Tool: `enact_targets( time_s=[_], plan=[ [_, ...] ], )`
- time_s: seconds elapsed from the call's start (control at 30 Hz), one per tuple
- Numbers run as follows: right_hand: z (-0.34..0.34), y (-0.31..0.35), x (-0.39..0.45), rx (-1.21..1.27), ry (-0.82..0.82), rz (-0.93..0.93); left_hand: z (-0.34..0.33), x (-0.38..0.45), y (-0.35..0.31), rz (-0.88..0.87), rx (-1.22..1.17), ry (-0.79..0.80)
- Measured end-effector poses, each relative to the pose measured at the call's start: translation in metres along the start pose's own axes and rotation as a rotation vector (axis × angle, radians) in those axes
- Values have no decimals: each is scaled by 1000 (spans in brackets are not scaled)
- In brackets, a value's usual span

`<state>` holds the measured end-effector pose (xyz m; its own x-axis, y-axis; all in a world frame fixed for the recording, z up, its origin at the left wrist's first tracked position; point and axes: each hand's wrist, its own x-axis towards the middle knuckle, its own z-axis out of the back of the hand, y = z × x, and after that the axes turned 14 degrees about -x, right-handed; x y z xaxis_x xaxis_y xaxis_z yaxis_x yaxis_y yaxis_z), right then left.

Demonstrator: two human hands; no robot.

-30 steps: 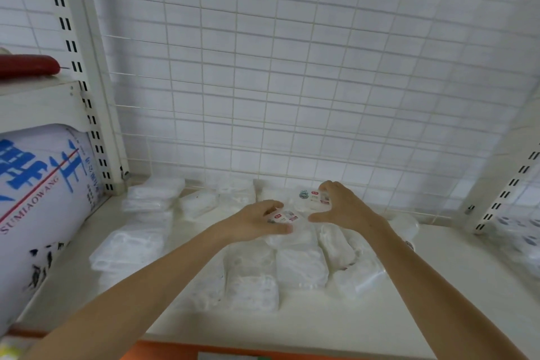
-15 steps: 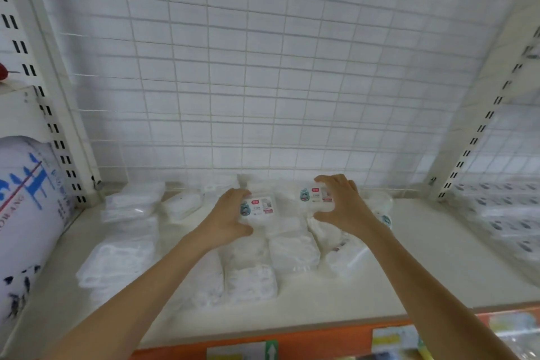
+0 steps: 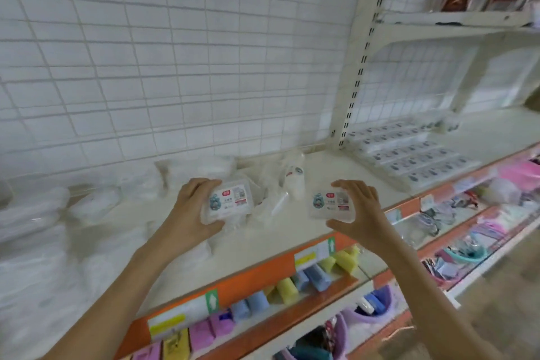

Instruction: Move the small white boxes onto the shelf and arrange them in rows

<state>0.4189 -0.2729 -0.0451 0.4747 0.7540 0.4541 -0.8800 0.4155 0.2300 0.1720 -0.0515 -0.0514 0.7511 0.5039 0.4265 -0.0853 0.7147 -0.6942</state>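
Note:
My left hand (image 3: 190,210) grips a small white box (image 3: 230,202) with a red and blue label, lifted above the cream shelf (image 3: 318,172). A second small white box (image 3: 331,204) of the same kind is held in my right hand (image 3: 358,212), further right over the shelf's front edge. Behind and left of them lies a loose pile of white plastic-wrapped packs (image 3: 280,181). On the neighbouring shelf section to the right, several small white boxes (image 3: 409,155) lie flat in neat rows.
A white wire grid (image 3: 175,52) backs the shelf. A slotted upright post (image 3: 356,67) divides the two sections. The orange price rail (image 3: 263,272) runs along the front edge, with coloured goods on the shelves below. An upper shelf (image 3: 455,20) overhangs at the right.
Both hands have lifted a box each off the pile and carried them rightward. The view has swung right, bringing the section with rowed boxes into sight.

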Motion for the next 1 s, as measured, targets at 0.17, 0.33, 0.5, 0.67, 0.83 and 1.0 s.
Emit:
enact_targets(
  time_s=[0.17, 0.33, 0.5, 0.67, 0.83, 1.0],
  plan=[
    [32, -57, -62, -28, 12, -117, -70, 7, -45, -80, -43, 104],
    [75, -126, -136, -58, 18, -268, -153, 7, -98, -111, -106, 190],
    [112, -184, -202, -91, 51, -360, -230, 4, -147, -128, -118, 259],
    [138, -231, -240, -80, 32, -422, -290, 12, -183, -165, -107, 319],
    [152, -277, -244, -80, 9, -489, -340, 37, -209, -164, -133, 358],
    [158, -332, -206, -119, 54, -514, -381, 93, -226, -147, -156, 351]
  ],
)
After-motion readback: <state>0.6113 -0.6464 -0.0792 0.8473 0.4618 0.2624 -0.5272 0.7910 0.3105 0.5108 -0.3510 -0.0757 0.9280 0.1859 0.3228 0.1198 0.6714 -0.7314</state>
